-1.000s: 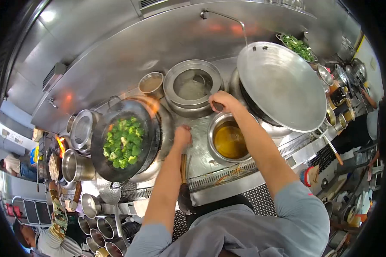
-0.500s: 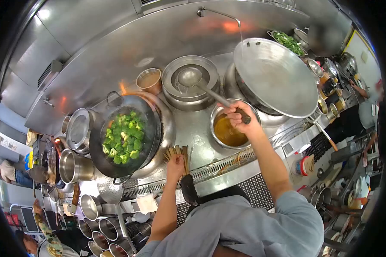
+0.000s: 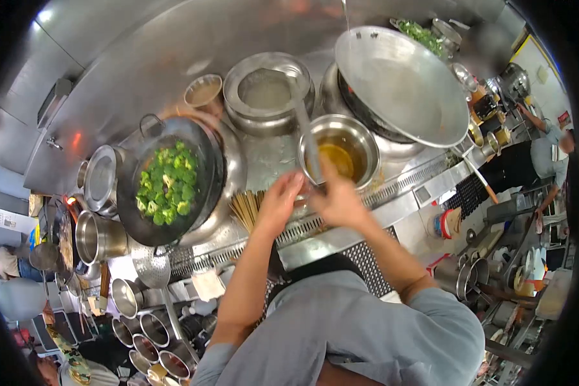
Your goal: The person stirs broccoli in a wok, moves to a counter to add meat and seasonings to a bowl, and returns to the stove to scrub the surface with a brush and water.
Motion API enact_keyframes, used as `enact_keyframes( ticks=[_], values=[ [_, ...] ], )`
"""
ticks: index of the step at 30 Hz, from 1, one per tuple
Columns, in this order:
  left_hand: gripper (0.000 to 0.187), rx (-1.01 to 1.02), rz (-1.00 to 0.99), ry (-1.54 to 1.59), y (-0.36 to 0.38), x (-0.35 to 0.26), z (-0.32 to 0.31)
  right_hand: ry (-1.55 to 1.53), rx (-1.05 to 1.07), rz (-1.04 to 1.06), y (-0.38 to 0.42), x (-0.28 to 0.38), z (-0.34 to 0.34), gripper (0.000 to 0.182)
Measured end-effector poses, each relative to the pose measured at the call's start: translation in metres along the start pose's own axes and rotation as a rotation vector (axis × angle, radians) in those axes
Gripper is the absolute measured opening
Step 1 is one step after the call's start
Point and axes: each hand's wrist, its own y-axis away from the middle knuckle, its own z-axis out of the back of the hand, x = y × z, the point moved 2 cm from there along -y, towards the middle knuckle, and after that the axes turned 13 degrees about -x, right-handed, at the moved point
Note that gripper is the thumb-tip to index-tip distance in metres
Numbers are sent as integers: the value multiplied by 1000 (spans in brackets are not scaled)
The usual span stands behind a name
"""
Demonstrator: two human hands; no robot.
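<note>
My right hand [image 3: 336,201], blurred by motion, is closed round the lower end of a ladle [image 3: 307,138]. The ladle's shaft runs up past the steel pot of amber liquid [image 3: 361,143], and its bowl end is smeared over the round lidded-looking pot [image 3: 235,106] behind. My left hand [image 3: 278,204] is close beside the right one, fingers stretched out towards the handle. Just left of it a bamboo wok brush [image 3: 243,209] stands with its bristles up, its dark grip partly behind my forearm. Green broccoli [image 3: 168,183] lies in the black wok [image 3: 132,215] at left.
A large pale wok [image 3: 402,83] is tilted at the back right, under a thin water stream. A small tub [image 3: 204,90] stands by the back wall. Steel pots [image 3: 100,235] and a perforated skimmer [image 3: 151,264] are at left. Co-workers are at both sides.
My right hand has drawn the ladle nearer my body and turned it more upright. My left hand has left the brush and moved up beside my right. The view has shifted slightly.
</note>
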Motion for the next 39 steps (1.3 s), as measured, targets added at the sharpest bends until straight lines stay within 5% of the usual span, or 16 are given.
enact_keyframes(
  ticks=[2,5,8,9,12,18,22,23,27,30,32,35,39],
  values=[
    [41,-170,-96,-291,2,-20,-9,-341,50,265,41,19,-38,77],
    [30,-308,-139,-329,-2,10,33,-838,545,-407,88,-10,-47,65],
    [19,-318,-40,-378,11,9,63,-76,536,-63,118,-34,-93,73],
    [17,-322,-47,-352,15,9,66,-1,555,-4,139,-45,-131,87],
    [17,-340,-148,-348,35,2,75,188,610,63,143,-14,-167,90],
    [19,-397,-208,-234,81,-16,127,144,670,-288,156,-50,-191,99],
    [21,-417,-179,-265,131,-19,190,-254,575,-626,127,-99,-104,88],
    [21,-418,-181,-289,142,-19,207,-308,567,-576,116,-84,-81,85],
    [21,-407,-233,-298,171,-32,242,383,743,150,79,19,-64,74],
    [21,-443,-280,-324,189,-40,248,643,789,610,88,96,-143,55],
    [22,-454,-281,-283,204,-42,251,559,658,784,106,118,-209,31],
    [21,-473,-266,-194,219,-34,256,548,630,881,122,112,-289,33],
    [20,-497,-200,-178,246,-9,272,581,754,893,100,82,-245,36]
  ],
)
